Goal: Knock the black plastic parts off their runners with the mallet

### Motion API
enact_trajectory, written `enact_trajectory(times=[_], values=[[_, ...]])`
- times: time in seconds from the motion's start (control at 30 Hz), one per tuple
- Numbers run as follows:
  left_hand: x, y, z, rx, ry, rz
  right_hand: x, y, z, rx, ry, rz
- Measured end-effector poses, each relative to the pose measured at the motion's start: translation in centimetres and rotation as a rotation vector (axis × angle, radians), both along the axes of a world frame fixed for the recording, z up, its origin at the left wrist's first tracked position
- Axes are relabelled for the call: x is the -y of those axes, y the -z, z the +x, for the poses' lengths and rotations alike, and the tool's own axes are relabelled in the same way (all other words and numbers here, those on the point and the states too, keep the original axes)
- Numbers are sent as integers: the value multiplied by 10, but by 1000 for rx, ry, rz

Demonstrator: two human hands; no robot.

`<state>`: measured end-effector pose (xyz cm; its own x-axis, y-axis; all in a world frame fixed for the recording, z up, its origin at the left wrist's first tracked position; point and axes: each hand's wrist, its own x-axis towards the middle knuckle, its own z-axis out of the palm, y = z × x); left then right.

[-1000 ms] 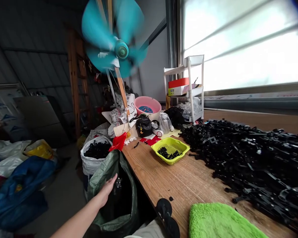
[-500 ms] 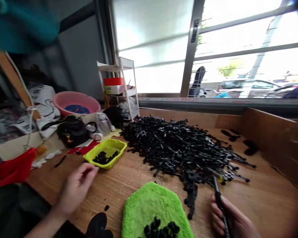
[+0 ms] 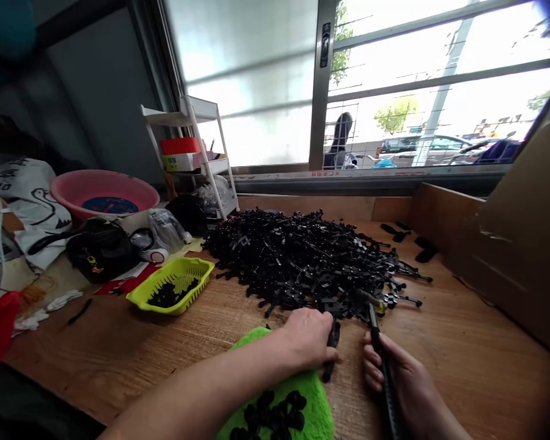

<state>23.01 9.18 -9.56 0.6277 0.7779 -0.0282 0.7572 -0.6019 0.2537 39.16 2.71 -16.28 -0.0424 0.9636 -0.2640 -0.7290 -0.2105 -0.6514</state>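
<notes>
My left hand [image 3: 309,336] reaches across the green fluffy cloth [image 3: 318,397], its fingers closed around a long black plastic part [image 3: 333,336] at the near edge of a big pile of similar black parts [image 3: 293,263]. To its right, my right hand [image 3: 396,379] grips the black handle of a small hammer [image 3: 376,336]. The hammer has a metal shaft and a yellow-ended head, which points toward the pile's front edge. Several small black rounded pieces [image 3: 275,415] lie on the cloth, partly behind my left forearm.
A yellow basket [image 3: 201,269] with small black pieces stands left of the pile. Behind it are a black bag [image 3: 101,250], a pink basin [image 3: 142,183] and a white shelf [image 3: 199,110]. Cardboard [image 3: 508,256] borders the wooden table [image 3: 201,342] on the right, below the window.
My left hand has moved right, from beside the yellow basket to the pile's front edge, and has closed on a black part. My right hand still holds the hammer. The view has shifted.
</notes>
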Motion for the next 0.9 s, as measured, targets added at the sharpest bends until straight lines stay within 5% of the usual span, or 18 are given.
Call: enact_trajectory(times=[0.3,0.53,0.7,0.9], values=[[-24,-1,-17,298,-109,-224,-2,-1,-1,-18,25,-7],[-34,-27,-87,767,-199,-390,-3,3,0,-34,11,-15],[-10,-39,-169,516,-326,53,-2,4,-1,-44,-15,-57],[37,2,-241,66,-288,450,2,-7,-5,57,42,-164]])
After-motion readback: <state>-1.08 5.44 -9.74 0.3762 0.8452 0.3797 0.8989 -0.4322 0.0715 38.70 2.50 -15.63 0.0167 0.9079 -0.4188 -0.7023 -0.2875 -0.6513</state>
